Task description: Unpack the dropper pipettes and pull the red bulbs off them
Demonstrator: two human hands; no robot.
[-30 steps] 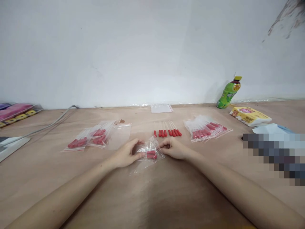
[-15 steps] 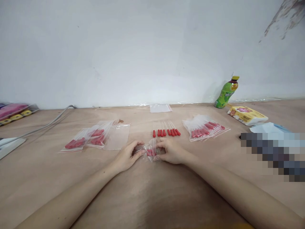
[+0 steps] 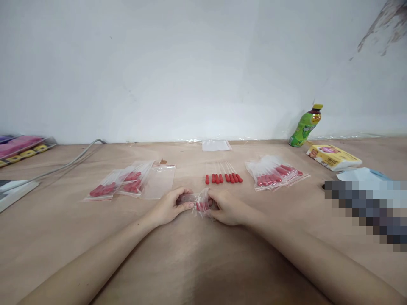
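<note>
Between my hands is a crumpled clear plastic bag (image 3: 202, 198) with something red inside it. My left hand (image 3: 169, 206) pinches the bag's left side between thumb and fingers. My right hand (image 3: 229, 206) grips its right side, its fingers curled and partly hidden by the plastic. Just beyond them lies a row of droppers (image 3: 218, 178) with red bulbs toward me and thin clear stems pointing away. Left of the row is a flat zip bag (image 3: 159, 181), beside filled zip bags (image 3: 132, 181) of red-bulbed pieces. More filled bags (image 3: 270, 173) overlap on the right.
A green drink bottle (image 3: 304, 128) leans at the wall, near a yellow tissue pack (image 3: 333, 156). Another flat bag (image 3: 216, 145) lies at the back. On the left are a grey cable (image 3: 74, 160) and a pink packet (image 3: 22, 146). A blurred-out dark object (image 3: 365, 216) is at right.
Both hands still hold the crumpled bag, and the plastic has shifted and folded a little between them. The whole view has moved slightly; the other things lie as before.
</note>
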